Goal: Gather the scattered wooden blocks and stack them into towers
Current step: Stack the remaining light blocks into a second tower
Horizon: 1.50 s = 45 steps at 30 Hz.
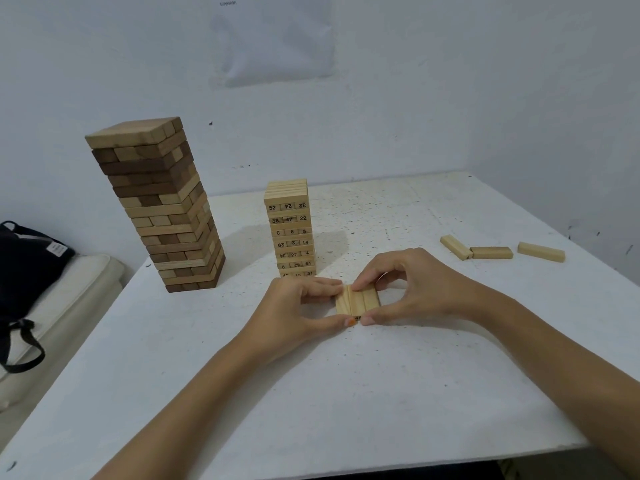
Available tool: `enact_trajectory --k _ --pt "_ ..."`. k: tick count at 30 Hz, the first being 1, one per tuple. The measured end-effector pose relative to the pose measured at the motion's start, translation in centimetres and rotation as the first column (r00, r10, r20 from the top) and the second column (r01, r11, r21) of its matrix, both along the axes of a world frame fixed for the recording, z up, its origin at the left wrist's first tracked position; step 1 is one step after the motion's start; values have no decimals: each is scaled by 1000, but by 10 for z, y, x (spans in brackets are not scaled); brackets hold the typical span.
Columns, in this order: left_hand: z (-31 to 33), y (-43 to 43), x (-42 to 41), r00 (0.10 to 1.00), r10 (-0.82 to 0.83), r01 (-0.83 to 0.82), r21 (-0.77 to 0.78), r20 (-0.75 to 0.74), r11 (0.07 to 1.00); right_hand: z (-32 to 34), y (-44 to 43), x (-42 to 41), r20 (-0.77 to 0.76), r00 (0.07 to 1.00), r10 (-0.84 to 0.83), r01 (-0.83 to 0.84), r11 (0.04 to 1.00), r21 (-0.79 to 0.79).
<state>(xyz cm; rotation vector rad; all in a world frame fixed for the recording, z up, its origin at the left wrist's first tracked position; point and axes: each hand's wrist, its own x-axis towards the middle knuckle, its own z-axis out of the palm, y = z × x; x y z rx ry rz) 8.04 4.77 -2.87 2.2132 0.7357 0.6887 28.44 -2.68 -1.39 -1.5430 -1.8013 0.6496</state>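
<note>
Three pale wooden blocks [356, 301] lie side by side as one flat row on the white table [311, 393], just in front of the small numbered tower [290, 226]. My left hand [298, 306] pinches the row from the left, fingers on its far end and thumb on its near end. From the right, my right hand [412, 289] pinches it the same way. A taller tower of mixed dark and light blocks [159, 206] stands at the left. Three loose pale blocks [491, 252] lie at the far right of the table.
A black bag [24, 268] rests on a cream cushion [69, 306] beyond the table's left edge. White walls close in behind and to the right. A sheet of paper [277, 36] hangs on the back wall.
</note>
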Motion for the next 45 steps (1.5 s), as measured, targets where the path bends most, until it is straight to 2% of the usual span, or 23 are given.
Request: enact_trajectory --k 21,30,35,38,45 --pt "-1 -3 -1 1000 23 -22 23 -17 999 0 -1 0 -2 1000 17 -17 1000 -9" --pt "5 -3 -4 999 15 -26 227 51 974 11 -5 4 -21 996 89 -85 987 134" --pt "14 -4 -7 995 -6 -21 276 96 961 23 -6 5 22 996 90 -93 979 184" --pt "28 -3 -10 992 -30 -14 341 123 940 36 -3 2 68 992 106 -120 960 251" --pt "79 11 -21 983 -16 -71 459 183 886 91 15 -6 55 985 161 -171 926 336"
